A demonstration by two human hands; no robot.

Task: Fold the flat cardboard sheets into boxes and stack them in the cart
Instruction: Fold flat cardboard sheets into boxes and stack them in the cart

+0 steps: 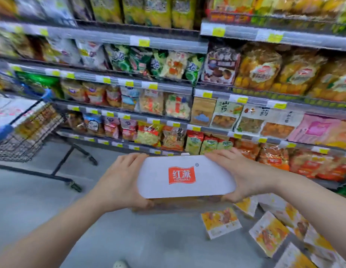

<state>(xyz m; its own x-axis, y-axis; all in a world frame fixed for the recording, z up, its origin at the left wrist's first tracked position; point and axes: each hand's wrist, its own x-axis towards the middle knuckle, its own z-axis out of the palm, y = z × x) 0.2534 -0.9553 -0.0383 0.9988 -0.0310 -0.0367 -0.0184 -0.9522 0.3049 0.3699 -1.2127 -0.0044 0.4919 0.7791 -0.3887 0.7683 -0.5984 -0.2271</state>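
Box (185, 176): white top, red logo. Floor sheets (268, 233): yellow-orange print on white. Cart (23, 140): black wire, blue handle.

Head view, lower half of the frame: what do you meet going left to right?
Cart → left hand → folded box, held between both hands → right hand → flat cardboard sheets lying on the floor.

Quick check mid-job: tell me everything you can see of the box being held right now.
The box is folded cardboard, held level in front of the shelves. Its white top face carries a red logo; an orange printed side shows below. The left hand and right hand grip its two ends.
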